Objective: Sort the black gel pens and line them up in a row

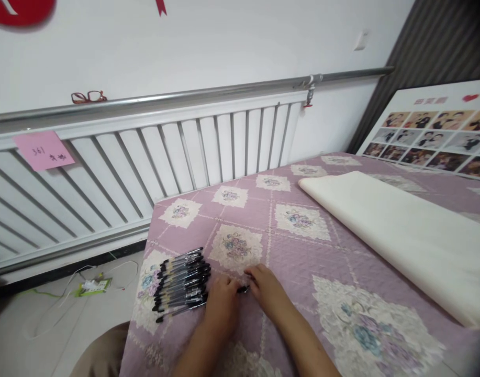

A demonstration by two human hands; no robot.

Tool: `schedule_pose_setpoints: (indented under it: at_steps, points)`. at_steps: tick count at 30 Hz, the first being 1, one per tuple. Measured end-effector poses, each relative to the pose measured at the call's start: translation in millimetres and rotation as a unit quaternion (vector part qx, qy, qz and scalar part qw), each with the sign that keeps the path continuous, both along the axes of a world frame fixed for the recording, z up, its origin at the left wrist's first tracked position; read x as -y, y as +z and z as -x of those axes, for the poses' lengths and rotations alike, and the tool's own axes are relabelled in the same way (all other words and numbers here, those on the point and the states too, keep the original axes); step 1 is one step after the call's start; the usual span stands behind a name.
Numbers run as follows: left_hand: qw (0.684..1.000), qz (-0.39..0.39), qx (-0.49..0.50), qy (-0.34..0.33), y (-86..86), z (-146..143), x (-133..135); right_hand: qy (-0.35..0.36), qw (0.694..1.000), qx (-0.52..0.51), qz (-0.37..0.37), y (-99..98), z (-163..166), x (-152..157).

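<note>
A pile of clear-barrelled pens with black caps (182, 283) lies side by side on the flowered purple cover (259, 235). My left hand (224, 298) is at the pile's right edge, fingers closed. From its fingertips pokes the black end of a pen (243, 289); the rest of that pen is hidden under the hand. Close by on the right, my right hand (263, 283) has its fingers curled together near that black end. Something small and dark shows at its fingertips, too blurred to name.
A folded cream cloth or sheet (397, 235) lies to the right. Behind the bed-like surface are a white radiator (208, 152) and a pipe (177, 98) bearing glasses (88, 97). A photo board (432, 131) leans at back right; a power strip (92, 286) lies on the floor.
</note>
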State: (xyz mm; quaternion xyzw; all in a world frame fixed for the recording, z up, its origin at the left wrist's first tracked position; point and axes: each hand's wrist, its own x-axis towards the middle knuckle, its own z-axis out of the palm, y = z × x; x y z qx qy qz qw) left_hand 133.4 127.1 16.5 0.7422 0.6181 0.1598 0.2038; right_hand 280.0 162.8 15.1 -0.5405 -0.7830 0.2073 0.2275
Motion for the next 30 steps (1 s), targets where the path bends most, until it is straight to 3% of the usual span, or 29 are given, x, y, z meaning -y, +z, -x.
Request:
schedule_pose_setpoints:
  at_steps: [7,15,21,26,30]
  points:
    - [0.993,-0.117,-0.003,0.020,-0.8,13,17,0.071,0.996,0.045,-0.017,-3.3,17,2]
    - [0.970,-0.234,-0.037,0.055,-7.1,92,54,0.011,0.998,0.024,-0.061,-3.2,20,1]
    - [0.964,-0.235,-0.095,0.079,-17.7,123,59,0.047,0.994,0.005,-0.101,6.7,46,21]
    - [0.963,-0.224,-0.113,0.096,-17.1,120,61,0.105,0.989,0.032,-0.097,0.8,74,41]
    - [0.972,-0.177,-0.126,0.088,-14.9,114,65,0.107,0.990,0.053,-0.079,-3.2,80,44]
